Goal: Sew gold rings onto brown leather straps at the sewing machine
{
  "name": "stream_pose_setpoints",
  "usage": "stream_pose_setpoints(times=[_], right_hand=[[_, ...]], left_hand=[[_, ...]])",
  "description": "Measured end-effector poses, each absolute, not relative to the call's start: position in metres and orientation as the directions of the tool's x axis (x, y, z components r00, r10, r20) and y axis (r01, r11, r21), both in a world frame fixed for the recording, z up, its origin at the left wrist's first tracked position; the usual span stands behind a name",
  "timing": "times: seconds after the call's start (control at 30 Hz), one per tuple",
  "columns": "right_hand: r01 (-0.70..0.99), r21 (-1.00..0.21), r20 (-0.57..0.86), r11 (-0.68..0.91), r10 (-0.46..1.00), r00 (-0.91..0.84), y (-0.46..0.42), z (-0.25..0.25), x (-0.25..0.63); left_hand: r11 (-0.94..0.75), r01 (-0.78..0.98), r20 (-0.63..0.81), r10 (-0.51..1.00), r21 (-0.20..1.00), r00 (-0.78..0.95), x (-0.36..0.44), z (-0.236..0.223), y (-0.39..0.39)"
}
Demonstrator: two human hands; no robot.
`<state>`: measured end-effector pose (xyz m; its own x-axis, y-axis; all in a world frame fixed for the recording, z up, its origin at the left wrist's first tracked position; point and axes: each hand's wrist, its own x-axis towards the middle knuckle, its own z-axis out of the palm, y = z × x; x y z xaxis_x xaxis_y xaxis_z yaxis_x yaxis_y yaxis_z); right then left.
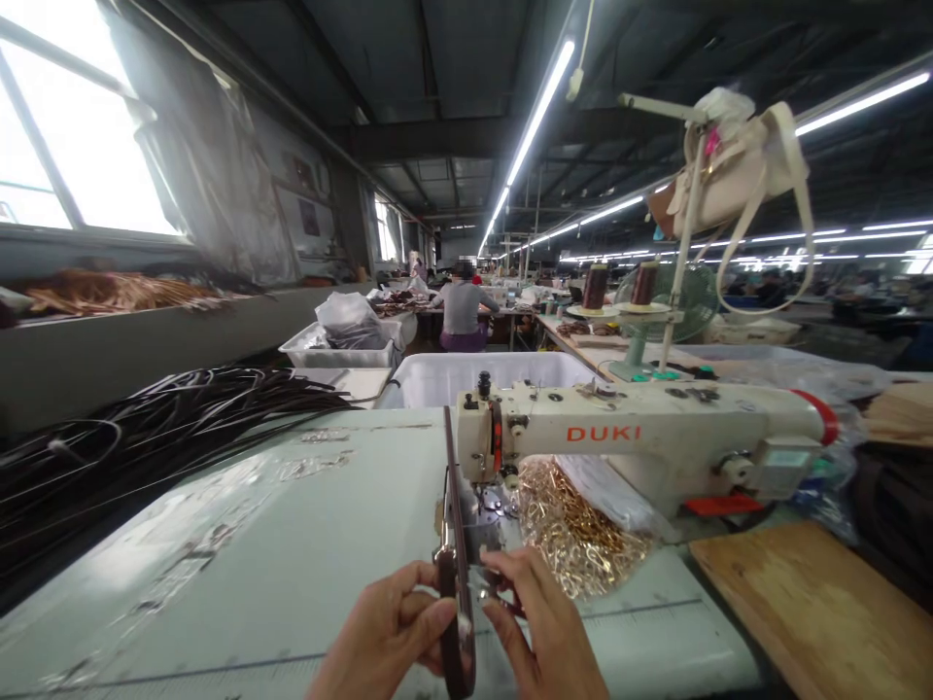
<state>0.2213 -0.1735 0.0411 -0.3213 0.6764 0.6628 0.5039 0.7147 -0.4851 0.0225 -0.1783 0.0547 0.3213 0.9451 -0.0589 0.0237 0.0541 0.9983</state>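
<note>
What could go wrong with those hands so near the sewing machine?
The right hand is close to the sewing machine's working end, so fingers might get hurt if it ran. The brown strap in the left hand could slip or twist. The loose gold metal pieces could get knocked and scatter.

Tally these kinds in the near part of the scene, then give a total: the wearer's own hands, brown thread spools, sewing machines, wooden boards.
Hands: 2 (left hand, right hand)
Thread spools: 2
Sewing machine: 1
Wooden board: 1
Total: 6
</note>
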Motion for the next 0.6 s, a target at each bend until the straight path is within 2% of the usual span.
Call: stream_pose_setpoints(times=[0.1,0.3,0.43,0.6], right_hand=[[0.448,-0.534,0.662,0.717,0.684,-0.307,-0.182,0.047,0.217],[0.423,-0.507,0.683,0.751,0.649,-0.335,-0.187,0.051,0.210],[0.362,-0.550,0.663,0.753,0.657,-0.359,-0.189,0.055,0.208],[0.290,-0.638,0.624,0.713,0.700,-0.347,-0.192,0.057,0.211]], left_hand=[[0.017,0.016,-0.022,0.936,1.000,0.351,0.022,0.054,-0.184],[-0.024,0.061,0.003,0.945,0.998,0.327,0.020,0.061,-0.195],[-0.023,0.103,-0.010,0.949,0.994,0.314,0.022,0.068,-0.205],[0.042,0.008,-0.043,0.946,0.999,0.321,0.021,0.072,-0.207]])
